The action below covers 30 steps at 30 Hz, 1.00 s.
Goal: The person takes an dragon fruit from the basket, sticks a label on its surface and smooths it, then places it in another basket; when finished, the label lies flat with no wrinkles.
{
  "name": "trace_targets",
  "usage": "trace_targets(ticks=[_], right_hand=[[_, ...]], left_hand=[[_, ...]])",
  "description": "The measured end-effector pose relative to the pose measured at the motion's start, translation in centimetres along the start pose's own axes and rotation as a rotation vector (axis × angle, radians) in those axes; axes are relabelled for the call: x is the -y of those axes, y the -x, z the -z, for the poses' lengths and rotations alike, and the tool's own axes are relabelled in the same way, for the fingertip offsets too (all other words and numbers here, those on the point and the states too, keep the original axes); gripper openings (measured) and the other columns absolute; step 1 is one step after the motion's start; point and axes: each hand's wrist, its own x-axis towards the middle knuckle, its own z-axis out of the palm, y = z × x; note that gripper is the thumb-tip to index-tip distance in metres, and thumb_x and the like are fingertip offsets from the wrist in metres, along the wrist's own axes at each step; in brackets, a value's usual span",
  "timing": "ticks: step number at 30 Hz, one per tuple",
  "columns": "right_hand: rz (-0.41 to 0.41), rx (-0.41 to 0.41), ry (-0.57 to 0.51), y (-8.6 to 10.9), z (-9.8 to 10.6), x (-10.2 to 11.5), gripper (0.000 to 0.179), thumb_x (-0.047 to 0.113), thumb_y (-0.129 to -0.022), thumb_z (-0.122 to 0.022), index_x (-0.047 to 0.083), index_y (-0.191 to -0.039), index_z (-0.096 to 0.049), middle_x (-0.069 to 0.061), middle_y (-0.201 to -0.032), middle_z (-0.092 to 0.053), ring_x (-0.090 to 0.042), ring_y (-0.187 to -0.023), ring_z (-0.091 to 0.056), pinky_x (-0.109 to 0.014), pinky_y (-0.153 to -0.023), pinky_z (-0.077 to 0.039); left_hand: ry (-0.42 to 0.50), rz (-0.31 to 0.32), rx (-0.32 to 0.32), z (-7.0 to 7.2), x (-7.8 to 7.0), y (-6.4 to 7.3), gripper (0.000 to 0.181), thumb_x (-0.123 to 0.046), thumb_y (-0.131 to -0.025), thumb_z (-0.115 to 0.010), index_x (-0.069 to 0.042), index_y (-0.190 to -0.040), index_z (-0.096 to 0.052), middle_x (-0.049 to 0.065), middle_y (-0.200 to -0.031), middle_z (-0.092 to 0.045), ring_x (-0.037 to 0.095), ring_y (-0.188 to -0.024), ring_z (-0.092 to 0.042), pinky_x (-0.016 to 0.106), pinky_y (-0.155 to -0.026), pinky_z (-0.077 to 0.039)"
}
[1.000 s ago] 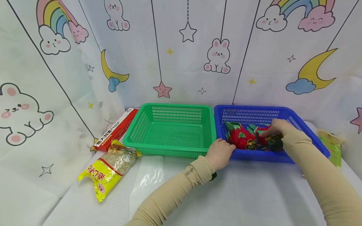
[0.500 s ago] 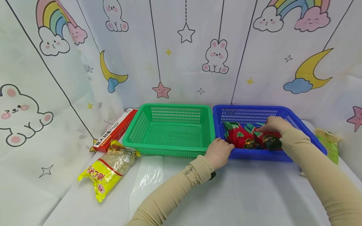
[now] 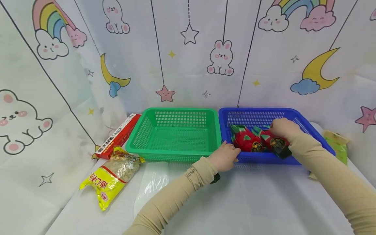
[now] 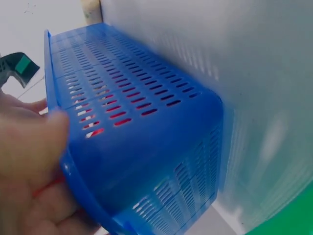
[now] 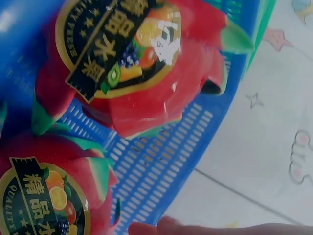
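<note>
In the head view, two red dragon fruits with green-tipped scales and black-and-gold labels lie in a blue basket (image 3: 264, 112): a left dragon fruit (image 3: 246, 140) and a right dragon fruit (image 3: 268, 138). My left hand (image 3: 224, 157) grips the basket's near-left corner. In the left wrist view the thumb lies outside the wall and the other fingers reach over the rim. My right hand (image 3: 284, 128) curls over the far side of the right dragon fruit and holds it from above. Its fingers (image 5: 161, 228) barely enter the right wrist view, so their contact is hidden.
A green basket (image 3: 176, 152) stands against the blue one's left side. Further left lie a red pasta box (image 3: 117, 138) and a yellow-and-clear food bag (image 3: 113, 178). A flat clear plastic sheet (image 3: 151, 186) is in front. A green packet (image 3: 336, 147) lies at far right.
The right hand has shifted slightly left and up, and the label on the right dragon fruit has come into fuller view. The left hand stays on the basket corner. The whole view has shifted slightly.
</note>
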Motion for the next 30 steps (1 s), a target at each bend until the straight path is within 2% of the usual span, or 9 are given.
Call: trace_targets(ticks=[3, 4, 6, 10, 14, 19, 23, 30], right_hand=[[0.001, -0.004, 0.005, 0.4, -0.1, 0.4, 0.022, 0.006, -0.081, -0.044, 0.011, -0.06, -0.05, -0.004, -0.062, -0.047, -0.02, -0.059, -0.041, -0.032, -0.051, -0.034], [0.006, -0.008, 0.01, 0.5, -0.2, 0.4, 0.022, 0.005, -0.081, -0.044, 0.01, -0.062, -0.052, -0.004, -0.063, -0.049, -0.02, -0.06, -0.042, -0.032, -0.051, -0.035], [0.007, -0.013, 0.024, 0.8, -0.3, 0.5, 0.019, 0.006, -0.083, -0.045, 0.005, -0.069, -0.059, -0.009, -0.069, -0.055, -0.021, -0.062, -0.047, -0.034, -0.052, -0.039], [0.015, -0.015, 0.04, 1.5, -0.5, 0.5, 0.027, 0.011, -0.087, -0.048, -0.005, -0.102, -0.064, -0.02, -0.092, -0.065, -0.027, -0.074, -0.057, -0.041, -0.059, -0.048], [0.031, -0.013, 0.058, 2.3, -0.5, 1.2, 0.03, 0.013, -0.09, -0.05, -0.006, -0.109, -0.062, -0.024, -0.1, -0.064, -0.03, -0.08, -0.06, -0.047, -0.064, -0.05], [0.057, -0.03, 0.076, 3.5, -0.5, 2.6, 0.03, 0.013, -0.09, -0.052, -0.005, -0.113, -0.061, -0.026, -0.107, -0.062, -0.035, -0.086, -0.061, -0.048, -0.064, -0.052], [0.089, -0.061, 0.079, 4.3, -1.0, 3.7, 0.029, 0.013, -0.089, -0.056, -0.004, -0.111, -0.062, -0.024, -0.101, -0.064, -0.03, -0.078, -0.061, -0.04, -0.056, -0.052], [0.178, -0.148, 0.068, 5.6, -2.0, 5.0, 0.019, 0.013, -0.086, -0.061, 0.003, -0.1, -0.068, -0.008, -0.081, -0.067, -0.017, -0.064, -0.058, -0.032, -0.05, -0.05]], left_hand=[[0.018, -0.012, -0.005, 0.4, 0.0, 0.3, 0.032, -0.028, -0.095, -0.051, -0.014, -0.123, -0.056, -0.002, -0.112, -0.063, 0.013, -0.111, -0.056, 0.038, -0.108, -0.033], [0.035, -0.014, -0.014, 0.6, 0.0, 0.5, 0.032, -0.029, -0.095, -0.05, -0.014, -0.123, -0.056, -0.002, -0.111, -0.064, 0.012, -0.107, -0.058, 0.034, -0.105, -0.037], [0.073, -0.017, -0.033, 1.0, 0.0, 0.9, 0.032, -0.029, -0.095, -0.051, -0.014, -0.122, -0.058, -0.003, -0.11, -0.064, 0.01, -0.102, -0.06, 0.028, -0.097, -0.044], [0.125, -0.025, -0.058, 1.7, -0.1, 1.8, 0.03, -0.029, -0.095, -0.052, -0.015, -0.12, -0.061, -0.004, -0.11, -0.064, 0.007, -0.096, -0.061, 0.016, -0.077, -0.049], [0.128, -0.025, -0.062, 2.5, 0.1, 2.6, 0.03, -0.03, -0.095, -0.051, -0.016, -0.119, -0.062, -0.004, -0.11, -0.065, 0.006, -0.094, -0.062, 0.015, -0.074, -0.049], [0.12, -0.022, -0.061, 3.0, 0.5, 3.3, 0.03, -0.031, -0.096, -0.049, -0.016, -0.118, -0.062, -0.003, -0.108, -0.065, 0.006, -0.091, -0.063, 0.016, -0.071, -0.049], [0.124, -0.018, -0.064, 3.3, 0.8, 3.8, 0.03, -0.03, -0.096, -0.049, -0.015, -0.118, -0.062, -0.003, -0.107, -0.066, 0.007, -0.091, -0.063, 0.017, -0.07, -0.05], [0.083, 0.002, -0.086, 3.6, 1.4, 4.8, 0.029, -0.03, -0.095, -0.05, -0.014, -0.116, -0.063, -0.003, -0.107, -0.066, 0.008, -0.091, -0.063, 0.019, -0.069, -0.051]])
